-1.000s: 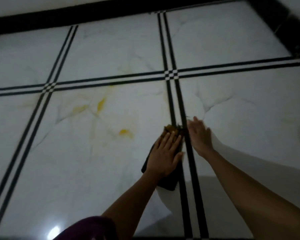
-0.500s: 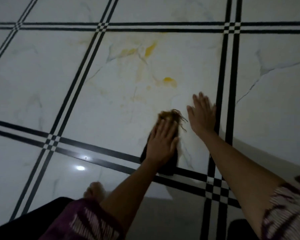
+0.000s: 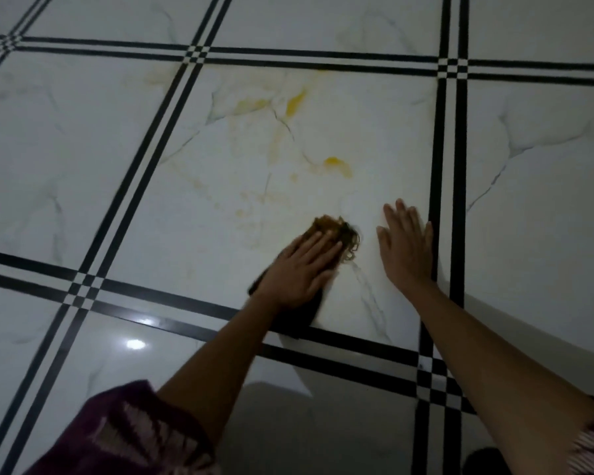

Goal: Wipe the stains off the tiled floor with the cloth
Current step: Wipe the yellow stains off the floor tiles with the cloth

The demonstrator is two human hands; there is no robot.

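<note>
Currently, head view: the left hand (image 3: 300, 267) lies flat, fingers together, pressing the dark cloth with a frayed brown edge (image 3: 336, 234) onto the white marble-patterned tiled floor (image 3: 172, 207). The right hand (image 3: 405, 248) rests spread on the tile, bracing. 2 bright yellow stains (image 3: 336, 164) lie ahead, apart from the cloth. Recommended: maintain palm pressure, advance the cloth over each stain, then refold to a clean face.
</note>
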